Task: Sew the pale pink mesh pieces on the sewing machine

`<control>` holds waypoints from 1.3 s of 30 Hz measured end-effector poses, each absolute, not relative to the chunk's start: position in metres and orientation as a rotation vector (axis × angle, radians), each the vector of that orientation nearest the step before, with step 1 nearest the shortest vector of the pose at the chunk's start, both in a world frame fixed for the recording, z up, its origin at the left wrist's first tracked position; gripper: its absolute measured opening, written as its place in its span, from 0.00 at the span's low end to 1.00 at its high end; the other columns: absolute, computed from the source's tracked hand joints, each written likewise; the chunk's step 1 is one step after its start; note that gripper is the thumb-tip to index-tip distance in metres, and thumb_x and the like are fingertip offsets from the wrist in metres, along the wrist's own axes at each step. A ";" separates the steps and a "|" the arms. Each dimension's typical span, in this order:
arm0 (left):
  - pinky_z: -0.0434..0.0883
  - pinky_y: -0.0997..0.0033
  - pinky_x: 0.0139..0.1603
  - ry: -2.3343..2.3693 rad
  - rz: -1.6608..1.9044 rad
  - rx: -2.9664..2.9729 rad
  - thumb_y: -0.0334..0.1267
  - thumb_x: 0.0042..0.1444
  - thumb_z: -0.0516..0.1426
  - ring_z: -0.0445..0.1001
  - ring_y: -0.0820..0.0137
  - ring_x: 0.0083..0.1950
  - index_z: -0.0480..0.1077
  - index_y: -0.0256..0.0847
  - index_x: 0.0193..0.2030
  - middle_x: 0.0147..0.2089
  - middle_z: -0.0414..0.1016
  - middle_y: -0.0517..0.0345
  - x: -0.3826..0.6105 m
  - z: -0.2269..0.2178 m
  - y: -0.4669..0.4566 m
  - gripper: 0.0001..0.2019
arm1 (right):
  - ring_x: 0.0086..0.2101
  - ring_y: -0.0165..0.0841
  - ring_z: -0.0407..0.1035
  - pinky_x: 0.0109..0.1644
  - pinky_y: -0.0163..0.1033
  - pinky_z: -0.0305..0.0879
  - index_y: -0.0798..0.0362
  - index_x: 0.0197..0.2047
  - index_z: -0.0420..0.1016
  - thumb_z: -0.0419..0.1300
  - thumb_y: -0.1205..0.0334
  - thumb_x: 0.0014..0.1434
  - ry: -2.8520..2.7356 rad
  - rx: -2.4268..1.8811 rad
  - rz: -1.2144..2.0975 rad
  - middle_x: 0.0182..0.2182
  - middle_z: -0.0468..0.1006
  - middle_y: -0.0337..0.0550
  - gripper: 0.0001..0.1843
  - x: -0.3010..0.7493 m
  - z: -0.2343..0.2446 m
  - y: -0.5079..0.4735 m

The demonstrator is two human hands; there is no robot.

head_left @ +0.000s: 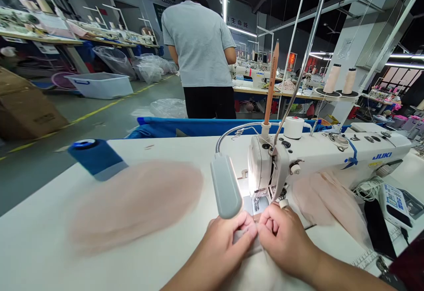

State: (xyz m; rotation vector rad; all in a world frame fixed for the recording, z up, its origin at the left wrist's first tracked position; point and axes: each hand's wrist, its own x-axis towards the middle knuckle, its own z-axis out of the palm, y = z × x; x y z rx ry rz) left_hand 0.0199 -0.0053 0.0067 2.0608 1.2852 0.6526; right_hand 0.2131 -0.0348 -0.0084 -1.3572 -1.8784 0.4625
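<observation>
Fingers [247,230] of left hand [218,252] and right hand [285,238] meet, knuckles up, pinching fabric [256,268].

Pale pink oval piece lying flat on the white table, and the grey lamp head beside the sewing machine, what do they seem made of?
Pale pink oval piece: probably thin sheer fabric, matte; the white table seems to show through, though blur hides any weave. Grey oblong lamp head: likely moulded plastic, smooth and matte, evenly grey, rounded edges, no glint.

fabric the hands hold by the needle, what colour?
Pale pinkish-beige fabric, pinched by the left hand and right hand; shows best in the head view.
</observation>
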 end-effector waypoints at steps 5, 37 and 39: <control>0.69 0.53 0.44 1.409 0.561 2.387 0.46 0.67 0.46 0.76 0.55 0.37 0.65 0.46 0.32 0.33 0.76 0.54 0.021 -0.009 -0.001 0.15 | 0.28 0.33 0.64 0.36 0.37 0.54 0.48 0.30 0.62 0.62 0.72 0.56 -1.959 -1.572 0.322 0.26 0.71 0.34 0.13 0.208 -0.010 -0.027; 0.76 0.50 0.50 0.974 1.063 2.846 0.33 0.74 0.46 0.82 0.53 0.43 0.84 0.46 0.42 0.45 0.88 0.47 0.006 -0.034 0.017 0.23 | 0.35 0.40 0.66 0.39 0.43 0.63 0.50 0.36 0.78 0.56 0.76 0.63 -2.174 -1.264 -0.160 0.33 0.75 0.45 0.13 0.229 -0.020 -0.024; 0.76 0.50 0.51 0.991 1.060 2.858 0.33 0.73 0.46 0.82 0.54 0.44 0.85 0.46 0.43 0.45 0.89 0.48 0.006 -0.034 0.018 0.23 | 0.36 0.41 0.67 0.39 0.43 0.64 0.49 0.37 0.78 0.57 0.76 0.63 -2.173 -1.282 -0.152 0.34 0.75 0.45 0.13 0.228 -0.023 -0.023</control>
